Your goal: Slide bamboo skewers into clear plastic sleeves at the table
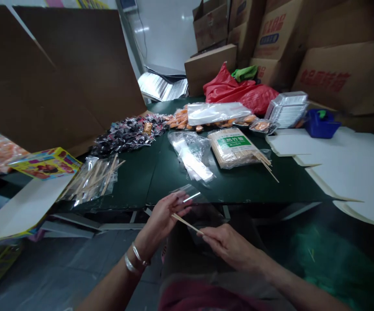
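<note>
My left hand (168, 211), with bangles at its wrist, holds a clear plastic bag (196, 198) between thumb and fingers. My right hand (221, 241) pinches thin wooden sticks (187, 223), whose far ends reach the left palm beside the bag. Both hands are just off the table's front edge. On the table behind them lie a pile of clear bags (191, 157) and an opened pack of sticks (234, 147) with a green label. Further left, filled bags of sticks (92, 179) lie near the edge.
Small dark packets (125, 134) and orange packets (178, 117) are heaped along the back of the green table (135, 181). White card sheets (345, 160) and a blue container (322, 124) are at right. A yellow box (46, 163) stands left; cartons (280, 34) are stacked behind.
</note>
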`<state>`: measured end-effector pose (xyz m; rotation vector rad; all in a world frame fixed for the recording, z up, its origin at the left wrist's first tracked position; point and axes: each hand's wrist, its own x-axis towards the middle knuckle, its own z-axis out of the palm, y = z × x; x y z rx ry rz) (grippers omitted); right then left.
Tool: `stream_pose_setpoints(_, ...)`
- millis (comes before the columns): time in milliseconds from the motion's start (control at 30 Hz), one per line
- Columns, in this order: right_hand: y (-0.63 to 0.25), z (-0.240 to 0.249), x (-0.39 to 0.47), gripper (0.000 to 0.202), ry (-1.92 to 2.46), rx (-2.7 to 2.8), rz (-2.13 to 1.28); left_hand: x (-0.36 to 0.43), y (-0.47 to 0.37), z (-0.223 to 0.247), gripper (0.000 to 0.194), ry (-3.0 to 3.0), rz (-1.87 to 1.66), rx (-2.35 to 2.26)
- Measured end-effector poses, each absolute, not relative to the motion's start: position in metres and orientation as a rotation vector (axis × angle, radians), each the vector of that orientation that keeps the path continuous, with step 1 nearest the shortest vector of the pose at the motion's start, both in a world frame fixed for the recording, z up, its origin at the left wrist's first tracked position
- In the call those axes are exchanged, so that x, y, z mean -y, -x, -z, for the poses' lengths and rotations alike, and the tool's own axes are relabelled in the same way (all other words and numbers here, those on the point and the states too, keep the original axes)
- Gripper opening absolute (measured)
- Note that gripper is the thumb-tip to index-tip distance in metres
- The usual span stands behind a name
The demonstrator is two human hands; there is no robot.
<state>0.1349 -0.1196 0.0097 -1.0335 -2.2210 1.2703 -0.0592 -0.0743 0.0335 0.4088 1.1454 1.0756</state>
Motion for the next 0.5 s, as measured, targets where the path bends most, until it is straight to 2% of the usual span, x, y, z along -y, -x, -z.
stream_pose_setpoints(67,-0.142,-0.008,0.119,0.037,1.053,2.038,-1.392,0.076,0.060,-0.033,0.016,-0.448,-1.015,-1.154)
stream_pose_setpoints(167,-0.150,-0.004,0.112,0.041,1.124,1.909,-1.381,0.078,0.058,-0.034,0.014,-0.519,-0.904,-1.127)
stream_pose_setpoints(300,-0.153,-0.005,0.096,0.038,1.116,1.996,-1.222,0.075,0.054,-0.033,0.013,-0.533,-0.781,-1.068)
stream_pose_setpoints(500,-0.165,-0.022,0.079,0.031,1.052,2.220,-1.218,0.068,0.053,-0.032,0.024,-0.525,-0.849,-1.103)
